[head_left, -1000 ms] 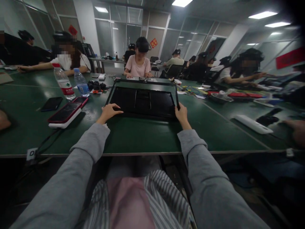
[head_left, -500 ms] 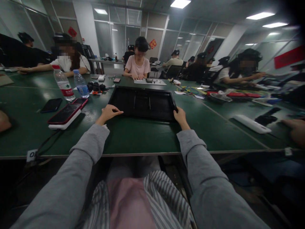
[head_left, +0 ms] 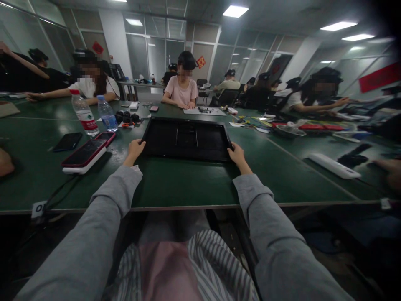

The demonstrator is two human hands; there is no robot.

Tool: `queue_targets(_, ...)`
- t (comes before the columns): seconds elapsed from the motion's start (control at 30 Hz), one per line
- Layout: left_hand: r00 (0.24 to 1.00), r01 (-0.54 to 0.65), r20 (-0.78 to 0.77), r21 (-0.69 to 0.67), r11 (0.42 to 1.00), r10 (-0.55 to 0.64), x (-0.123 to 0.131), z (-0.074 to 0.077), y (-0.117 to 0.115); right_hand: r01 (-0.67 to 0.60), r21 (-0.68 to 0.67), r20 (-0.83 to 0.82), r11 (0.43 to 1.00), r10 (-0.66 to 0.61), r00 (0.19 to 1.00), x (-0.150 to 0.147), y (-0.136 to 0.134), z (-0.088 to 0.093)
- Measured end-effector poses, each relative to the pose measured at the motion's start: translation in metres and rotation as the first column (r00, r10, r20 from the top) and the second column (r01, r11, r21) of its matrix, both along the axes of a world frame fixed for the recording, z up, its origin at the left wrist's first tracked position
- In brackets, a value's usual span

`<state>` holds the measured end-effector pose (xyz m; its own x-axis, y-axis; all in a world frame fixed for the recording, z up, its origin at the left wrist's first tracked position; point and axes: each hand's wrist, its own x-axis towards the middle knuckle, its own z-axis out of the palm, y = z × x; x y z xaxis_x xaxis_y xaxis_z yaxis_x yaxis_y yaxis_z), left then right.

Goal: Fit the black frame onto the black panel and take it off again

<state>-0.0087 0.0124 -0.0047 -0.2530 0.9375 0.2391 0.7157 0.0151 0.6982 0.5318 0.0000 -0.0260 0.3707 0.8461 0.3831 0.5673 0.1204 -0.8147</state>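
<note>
A flat black rectangular panel (head_left: 187, 138) with ribs on its upper face lies on the green table (head_left: 188, 184) straight ahead of me. My left hand (head_left: 134, 151) grips its near left corner, fingers curled over the edge. My right hand (head_left: 237, 156) holds the near right corner, thumb on top. Both sleeves are grey.
Left of the panel lie a red-cased tablet on a white box (head_left: 84, 155), a dark phone (head_left: 67, 141) and two water bottles (head_left: 84, 113). A white power strip (head_left: 333, 165) lies at the right. Several people sit around the far side. Another person's hand (head_left: 5, 162) rests at the left edge.
The frame I held raised above the panel one second ago has come down flat onto it. My left hand slid from the panel's top face to its near left corner.
</note>
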Motion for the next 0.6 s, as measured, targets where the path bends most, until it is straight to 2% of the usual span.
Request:
queue_targets(0.1,1.000,-0.008,-0.005,0.005,1.000,0.008,-0.003,0.001,0.000,-0.036,-0.008,-0.043,0.999,0.036,0.998,0.004,0.004,-0.002)
queue_targets(0.23,0.999,-0.038,-0.012,0.031,0.999,0.039,-0.003,0.001,-0.001,0.015,-0.039,0.034,0.999,-0.014,0.999,0.004,0.005,-0.002)
queue_targets(0.33,0.998,-0.063,0.001,0.046,0.997,0.063,-0.007,-0.001,0.001,0.010,-0.066,0.036,0.998,-0.007,0.999,0.005,0.006,-0.001)
queue_targets(0.5,0.998,-0.057,0.023,0.015,0.998,0.057,-0.015,-0.005,0.010,-0.069,-0.141,-0.139,0.988,0.049,0.989,0.009,0.012,-0.004)
queue_targets(0.6,0.999,-0.047,0.002,0.013,0.999,0.047,-0.015,-0.006,0.011,-0.082,-0.104,-0.227,0.991,0.057,0.972,0.009,0.011,-0.006)
